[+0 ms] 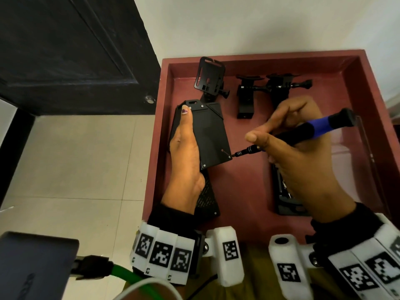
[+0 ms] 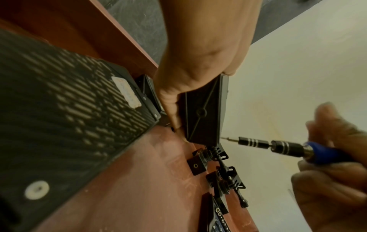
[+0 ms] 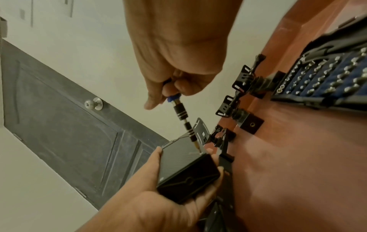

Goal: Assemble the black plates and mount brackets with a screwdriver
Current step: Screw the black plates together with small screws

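The left hand grips a black plate assembly above the red tray, thumb laid along its top face and the other fingers curled round its underside, as the right wrist view shows. The right hand holds a screwdriver with a blue and black handle, thumb and fingers closed round the grip. The bit tip sits on a screw at the near right corner of the plate; another screw shows at the near left corner. Under the left wrist lies a perforated black plate, flat on the tray floor. At the far end of the tray stand three mount brackets: one with a slotted frame just beyond the held plate, a second to its right, and a third beside that, partly hidden by the right fingers. A bit case with rows of bits lies on the tray under the right hand. Left of the tray are a dark door and pale floor tiles.
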Available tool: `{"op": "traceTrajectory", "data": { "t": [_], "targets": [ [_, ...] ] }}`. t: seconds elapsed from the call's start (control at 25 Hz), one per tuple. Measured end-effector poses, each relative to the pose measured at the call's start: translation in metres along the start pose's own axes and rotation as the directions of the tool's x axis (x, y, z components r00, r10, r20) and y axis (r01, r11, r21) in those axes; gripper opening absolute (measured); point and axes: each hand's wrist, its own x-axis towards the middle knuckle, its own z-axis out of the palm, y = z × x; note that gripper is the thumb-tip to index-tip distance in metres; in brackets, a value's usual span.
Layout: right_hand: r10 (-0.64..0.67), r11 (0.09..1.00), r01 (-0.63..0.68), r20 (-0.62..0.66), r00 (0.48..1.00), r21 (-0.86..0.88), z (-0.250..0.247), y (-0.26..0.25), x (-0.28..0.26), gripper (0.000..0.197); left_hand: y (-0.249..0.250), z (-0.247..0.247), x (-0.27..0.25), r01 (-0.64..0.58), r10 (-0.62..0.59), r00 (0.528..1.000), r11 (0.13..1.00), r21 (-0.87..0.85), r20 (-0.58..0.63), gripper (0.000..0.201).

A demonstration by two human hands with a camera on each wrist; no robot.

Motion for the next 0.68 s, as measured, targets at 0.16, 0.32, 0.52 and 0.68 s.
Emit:
{"op": "traceTrajectory", "data": {
  "t": [0.16, 0.32, 0.52, 0.68],
  "targets": [
    [0.115, 0.988, -0.130, 0.173, 0.978, 0.080, -0.012, -0.007, 0.002, 0.019, 0.002, -0.004, 0.002, 0.012, -0.012, 1.000, 0.998, -0.065, -0.007, 0.065],
    [0.138, 0.989, -0.147, 0.279, 0.950, 0.009, -0.018, -0.008, 0.003, 0.013, 0.002, -0.007, 0.004, 0.001, -0.006, 0.998, 0.997, -0.083, -0.055, 0.063],
    [0.138, 0.983, -0.126, 0.085, 0.987, -0.130, -0.009, -0.010, 0.001, 0.021, 0.001, -0.006, 0.004, -0.012, 0.009, 0.998, 0.998, -0.058, -0.060, 0.076],
    [0.125, 0.957, -0.143, -0.086, 0.988, -0.252, -0.004, -0.007, -0.001, 0.040, 0.000, -0.006, 0.005, -0.031, 0.030, 0.998, 0.999, -0.021, -0.057, 0.102]
  ]
}}
